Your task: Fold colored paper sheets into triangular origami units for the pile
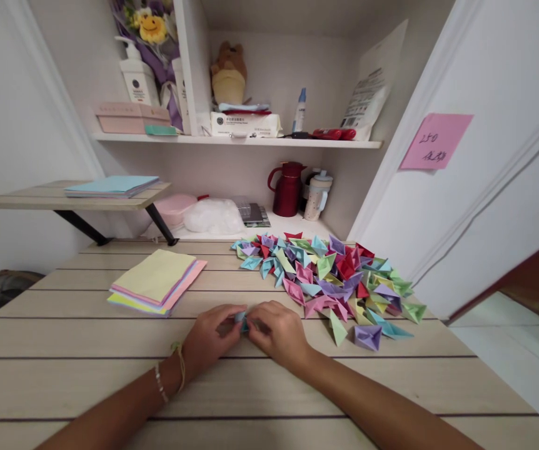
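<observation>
Between my fingertips is a small piece of folded blue paper (244, 325), mostly covered by the fingers. My left hand (216, 330) pinches it from the left, thumb and forefinger closed. From the other side my right hand (276, 331) grips it the same way, its fingers curled. Both hands rest low over the wooden table. To the right lies a heap of folded paper boats (326, 269) in several colours, with a purple paper boat (367, 337) nearest to me. At the left is a stack of coloured paper sheets (157, 280), a yellow one on top.
A small raised wooden shelf (25, 197) at the left bears blue paper sheets (112, 185). Behind the table stands a white cabinet (232, 141) with a red jug (289, 189), a light tumbler (317, 197) and a plush toy (229, 72). A pink note (437, 141) sticks to the right wall.
</observation>
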`<state>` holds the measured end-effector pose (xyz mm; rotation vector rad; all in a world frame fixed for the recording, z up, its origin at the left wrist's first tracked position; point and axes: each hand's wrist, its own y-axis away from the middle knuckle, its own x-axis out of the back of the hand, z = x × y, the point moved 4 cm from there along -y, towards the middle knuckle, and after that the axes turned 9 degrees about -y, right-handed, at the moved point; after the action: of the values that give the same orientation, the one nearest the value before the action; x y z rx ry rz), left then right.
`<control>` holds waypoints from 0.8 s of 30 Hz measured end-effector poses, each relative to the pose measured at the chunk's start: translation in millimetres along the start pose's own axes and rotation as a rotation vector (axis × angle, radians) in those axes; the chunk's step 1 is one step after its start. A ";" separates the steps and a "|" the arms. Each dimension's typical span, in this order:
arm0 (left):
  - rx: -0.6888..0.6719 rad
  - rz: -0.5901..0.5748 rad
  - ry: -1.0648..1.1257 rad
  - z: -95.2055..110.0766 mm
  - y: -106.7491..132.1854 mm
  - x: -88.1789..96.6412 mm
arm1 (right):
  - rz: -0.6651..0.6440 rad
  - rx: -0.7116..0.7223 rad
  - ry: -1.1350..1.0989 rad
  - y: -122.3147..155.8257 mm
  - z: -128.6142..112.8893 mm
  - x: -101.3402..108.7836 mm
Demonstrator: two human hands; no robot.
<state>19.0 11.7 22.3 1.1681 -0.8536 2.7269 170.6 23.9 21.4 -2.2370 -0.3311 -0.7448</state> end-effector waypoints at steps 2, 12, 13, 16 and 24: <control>0.077 0.002 0.079 -3.6 -0.2 0.6 | -0.002 0.019 -0.015 -0.2 -1.9 -0.3; 0.408 -0.187 0.785 -26.9 -10.9 -12.4 | 0.094 -0.303 -0.459 -4.3 26.4 0.3; 0.420 -0.216 0.784 -27.8 -10.5 -14.2 | 0.084 -0.304 -0.466 -4.5 27.0 -0.4; 0.423 -0.279 0.781 -27.6 -8.3 -17.7 | 0.047 -0.277 -0.434 -4.8 24.9 -2.4; 0.440 -0.243 0.781 -26.3 -8.6 -17.8 | -0.072 -0.155 -0.437 -5.8 12.0 -6.4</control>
<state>16.8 35.2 -0.5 0.1262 -0.0140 2.8339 167.9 36.5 14.2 -2.5386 -0.5833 -0.3167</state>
